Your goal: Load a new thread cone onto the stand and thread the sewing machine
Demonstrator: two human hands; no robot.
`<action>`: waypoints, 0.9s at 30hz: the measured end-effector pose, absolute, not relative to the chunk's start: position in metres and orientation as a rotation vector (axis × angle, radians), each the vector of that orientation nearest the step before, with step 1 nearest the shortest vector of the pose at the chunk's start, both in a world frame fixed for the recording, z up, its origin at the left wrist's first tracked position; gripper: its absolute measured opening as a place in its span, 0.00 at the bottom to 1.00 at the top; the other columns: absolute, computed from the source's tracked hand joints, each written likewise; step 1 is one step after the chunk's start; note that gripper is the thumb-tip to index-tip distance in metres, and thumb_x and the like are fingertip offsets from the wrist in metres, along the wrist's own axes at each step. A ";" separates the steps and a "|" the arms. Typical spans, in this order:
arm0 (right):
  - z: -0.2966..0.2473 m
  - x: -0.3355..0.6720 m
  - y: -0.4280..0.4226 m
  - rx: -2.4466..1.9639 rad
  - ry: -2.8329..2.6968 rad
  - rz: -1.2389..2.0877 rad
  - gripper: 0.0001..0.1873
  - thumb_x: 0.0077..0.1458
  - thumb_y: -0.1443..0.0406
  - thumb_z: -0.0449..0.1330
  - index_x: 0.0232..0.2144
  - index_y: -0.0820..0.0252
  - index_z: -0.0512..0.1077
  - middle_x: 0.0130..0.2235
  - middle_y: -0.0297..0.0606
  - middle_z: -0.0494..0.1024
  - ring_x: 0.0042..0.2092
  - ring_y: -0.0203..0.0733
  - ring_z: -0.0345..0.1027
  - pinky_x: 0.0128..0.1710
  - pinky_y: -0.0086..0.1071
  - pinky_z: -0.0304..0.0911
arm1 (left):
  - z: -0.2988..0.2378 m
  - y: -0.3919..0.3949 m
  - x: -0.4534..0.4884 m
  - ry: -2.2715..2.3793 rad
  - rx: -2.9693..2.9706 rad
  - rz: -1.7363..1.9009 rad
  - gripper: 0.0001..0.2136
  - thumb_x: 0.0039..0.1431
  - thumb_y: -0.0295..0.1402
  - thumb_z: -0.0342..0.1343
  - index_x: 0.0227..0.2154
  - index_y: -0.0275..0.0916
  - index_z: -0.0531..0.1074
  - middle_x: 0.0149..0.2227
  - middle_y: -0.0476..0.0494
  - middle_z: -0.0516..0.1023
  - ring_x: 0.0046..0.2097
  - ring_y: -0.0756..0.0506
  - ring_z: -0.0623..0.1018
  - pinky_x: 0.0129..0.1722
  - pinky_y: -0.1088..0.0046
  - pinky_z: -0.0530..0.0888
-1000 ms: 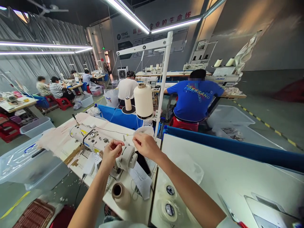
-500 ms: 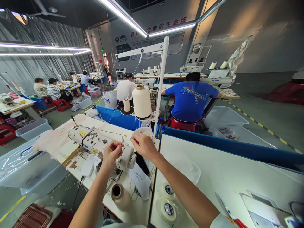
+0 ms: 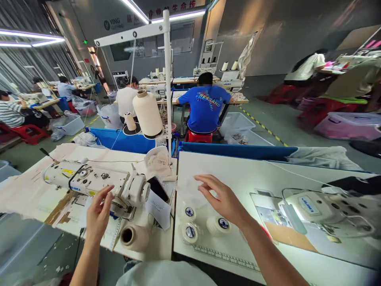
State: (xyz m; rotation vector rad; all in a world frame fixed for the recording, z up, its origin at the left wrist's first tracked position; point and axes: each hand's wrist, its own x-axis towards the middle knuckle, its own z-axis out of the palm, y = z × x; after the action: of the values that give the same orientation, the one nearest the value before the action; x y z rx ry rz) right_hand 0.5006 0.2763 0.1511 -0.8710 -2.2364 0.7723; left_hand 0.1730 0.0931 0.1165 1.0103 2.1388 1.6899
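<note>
My left hand (image 3: 99,212) hovers in front of the white sewing machine (image 3: 95,180), fingers loosely apart, nothing visible in it. My right hand (image 3: 222,198) reaches out over the white table (image 3: 247,174), fingers spread and open, just above three small thread spools (image 3: 205,227) lying on their sides. A large cream thread cone (image 3: 148,113) and a smaller cone (image 3: 129,121) stand on the thread stand with its white pole (image 3: 168,87). A beige cone (image 3: 133,237) lies on the table's near edge.
A second white sewing machine (image 3: 324,206) sits at the right. Pale fabric (image 3: 22,190) drapes at the left, a blue divider (image 3: 235,151) runs along the back. A person in a blue shirt (image 3: 205,107) and other workers sit at tables beyond.
Both hands have left the thread by the machine's handwheel and come apart. The right hand moved right over the spools, and the view swung right and down.
</note>
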 end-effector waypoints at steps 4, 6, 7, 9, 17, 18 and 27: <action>0.115 0.557 0.256 -1.195 -1.997 0.907 0.19 0.61 0.51 0.53 0.49 0.51 0.71 0.47 0.43 0.77 0.39 0.43 0.76 0.37 0.35 0.75 | 0.105 0.054 0.175 2.152 0.829 1.755 0.20 0.55 0.50 0.59 0.41 0.40 0.77 0.36 0.43 0.78 0.34 0.46 0.73 0.26 0.76 0.68; 0.098 0.578 0.248 -1.303 -1.855 0.922 0.22 0.59 0.47 0.54 0.48 0.52 0.71 0.45 0.45 0.79 0.37 0.45 0.77 0.36 0.37 0.76 | 0.096 0.036 0.178 2.141 0.787 1.769 0.19 0.55 0.50 0.59 0.39 0.40 0.78 0.36 0.44 0.79 0.33 0.46 0.73 0.26 0.75 0.68; 0.090 0.586 0.245 -1.338 -1.802 0.915 0.24 0.58 0.46 0.54 0.47 0.53 0.71 0.43 0.45 0.79 0.36 0.46 0.78 0.37 0.38 0.76 | 0.090 0.028 0.181 2.139 0.781 1.755 0.19 0.55 0.50 0.58 0.39 0.40 0.78 0.37 0.43 0.79 0.35 0.45 0.73 0.27 0.74 0.69; 0.079 0.595 0.242 -1.393 -1.762 0.889 0.24 0.58 0.45 0.53 0.47 0.54 0.71 0.42 0.45 0.80 0.36 0.46 0.78 0.39 0.39 0.76 | 0.079 0.016 0.190 2.107 0.788 1.703 0.20 0.55 0.51 0.57 0.41 0.41 0.78 0.41 0.42 0.80 0.39 0.43 0.75 0.31 0.72 0.71; 0.056 0.563 0.286 -1.433 -2.276 0.568 0.21 0.57 0.60 0.55 0.53 0.51 0.71 0.63 0.46 0.62 0.61 0.55 0.60 0.46 0.44 0.73 | 0.041 0.014 0.251 2.039 0.814 1.637 0.27 0.52 0.49 0.60 0.54 0.45 0.67 0.58 0.39 0.70 0.59 0.33 0.69 0.54 0.58 0.70; 0.051 0.555 0.295 -1.458 -2.370 0.500 0.22 0.55 0.62 0.57 0.53 0.51 0.71 0.66 0.45 0.56 0.65 0.58 0.54 0.51 0.48 0.70 | 0.036 0.015 0.254 2.075 0.833 1.600 0.28 0.52 0.48 0.61 0.55 0.45 0.65 0.59 0.38 0.69 0.60 0.32 0.68 0.56 0.55 0.68; 0.024 0.524 0.349 -1.687 -2.659 0.404 0.13 0.53 0.74 0.52 0.32 0.61 0.76 0.50 0.54 0.74 0.45 0.51 0.75 0.42 0.37 0.70 | -0.014 0.027 0.252 2.117 0.819 1.385 0.31 0.48 0.42 0.64 0.55 0.37 0.66 0.59 0.28 0.68 0.62 0.29 0.66 0.62 0.45 0.61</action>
State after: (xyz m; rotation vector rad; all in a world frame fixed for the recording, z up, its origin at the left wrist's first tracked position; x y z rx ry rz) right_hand 0.5242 0.3490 0.0241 -1.6870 -2.6593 0.4040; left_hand 0.2519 0.0272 -0.0143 0.8194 2.1171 1.3853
